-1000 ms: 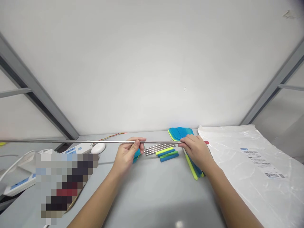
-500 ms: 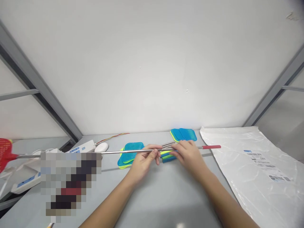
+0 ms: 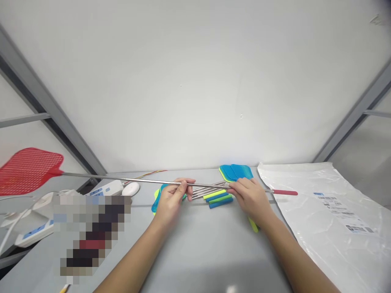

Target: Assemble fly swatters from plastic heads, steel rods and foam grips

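Note:
A red fly swatter [image 3: 33, 171] stretches across in front of me, its mesh head at the far left and its red handle at the right. My left hand [image 3: 171, 199] pinches the thin metal rod between thumb and fingers. Closed around the rod nearer the handle is my right hand [image 3: 250, 199]. On the table behind and between the hands lie several metal rods [image 3: 207, 190] with blue and yellow-green handles [image 3: 218, 200]. Blue mesh swatter heads [image 3: 235, 172] lie at the back, and others [image 3: 156, 201] are partly hidden by my left hand.
A white plastic mailing bag [image 3: 330, 203] with a printed label covers the table's right side. Power strips [image 3: 110, 189], cables and a round white object [image 3: 131, 189] are at the left, near a blurred-out patch. A yellow-green piece [image 3: 253, 225] shows beside my right wrist.
The swatter has moved right and its head has risen, so more red mesh shows. My left hand has slid left, away from my right hand, uncovering rods and handles on the table.

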Demonstrator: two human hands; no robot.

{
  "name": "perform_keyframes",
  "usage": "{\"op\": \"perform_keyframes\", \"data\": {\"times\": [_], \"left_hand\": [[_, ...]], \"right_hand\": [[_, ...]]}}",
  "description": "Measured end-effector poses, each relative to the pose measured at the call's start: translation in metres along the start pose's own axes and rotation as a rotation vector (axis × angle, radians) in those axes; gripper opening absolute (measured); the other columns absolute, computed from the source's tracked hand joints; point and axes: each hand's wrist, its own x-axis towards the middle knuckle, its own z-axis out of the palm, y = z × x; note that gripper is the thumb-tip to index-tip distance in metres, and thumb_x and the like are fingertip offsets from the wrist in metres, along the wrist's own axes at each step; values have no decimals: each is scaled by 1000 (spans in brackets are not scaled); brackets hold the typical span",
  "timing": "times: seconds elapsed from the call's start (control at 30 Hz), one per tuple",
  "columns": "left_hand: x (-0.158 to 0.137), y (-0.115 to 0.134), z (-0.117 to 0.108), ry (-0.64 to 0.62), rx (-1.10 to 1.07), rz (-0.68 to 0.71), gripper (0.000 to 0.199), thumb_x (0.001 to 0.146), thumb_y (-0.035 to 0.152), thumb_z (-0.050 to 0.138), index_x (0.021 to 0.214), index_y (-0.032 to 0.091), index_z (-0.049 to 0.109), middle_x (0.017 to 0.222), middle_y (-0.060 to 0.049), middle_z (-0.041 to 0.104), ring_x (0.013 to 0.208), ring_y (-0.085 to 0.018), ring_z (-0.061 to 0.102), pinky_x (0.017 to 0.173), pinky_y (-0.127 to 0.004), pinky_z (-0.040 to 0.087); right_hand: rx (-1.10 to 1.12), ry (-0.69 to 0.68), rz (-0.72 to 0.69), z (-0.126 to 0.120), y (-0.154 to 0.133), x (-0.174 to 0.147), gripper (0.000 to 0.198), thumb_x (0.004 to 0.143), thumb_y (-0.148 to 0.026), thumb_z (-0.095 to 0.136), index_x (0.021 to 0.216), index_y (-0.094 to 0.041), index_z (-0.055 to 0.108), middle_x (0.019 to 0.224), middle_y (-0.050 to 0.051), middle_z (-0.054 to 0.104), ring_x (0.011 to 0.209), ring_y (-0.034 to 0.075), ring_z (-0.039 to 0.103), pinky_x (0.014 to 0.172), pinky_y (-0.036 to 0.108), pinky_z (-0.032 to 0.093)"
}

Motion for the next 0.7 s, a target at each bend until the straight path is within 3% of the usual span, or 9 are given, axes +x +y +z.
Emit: {"op": "perform_keyframes", "data": {"times": [0.17,0.43,0.7], "left_hand": [[4,8,-9,52,-187,-40,28,87,42,55,89,17,69,65,1,50,58,-10,46,60,-25,38],[12,13,-19,239,-273,39,29,85,44,59,88,16,66,64,3,47,55,-7,43,61,-22,41],[10,7,-11,190,-338,-31,24,87,41,57,89,18,63,67,3,47,53,-6,44,56,-20,40]], "right_hand": [[-10,10,50,-4,11,-3,21,96,-30,46,87,-20,62,73,1,56,70,14,47,66,29,27],[-111,25,113,-5,26,-6,22,97,-32,42,90,-22,61,75,2,56,74,17,48,69,31,29],[-49,44,167,-3,27,-8,18,95,-31,45,96,-22,61,85,4,60,81,19,51,72,33,32]]}}
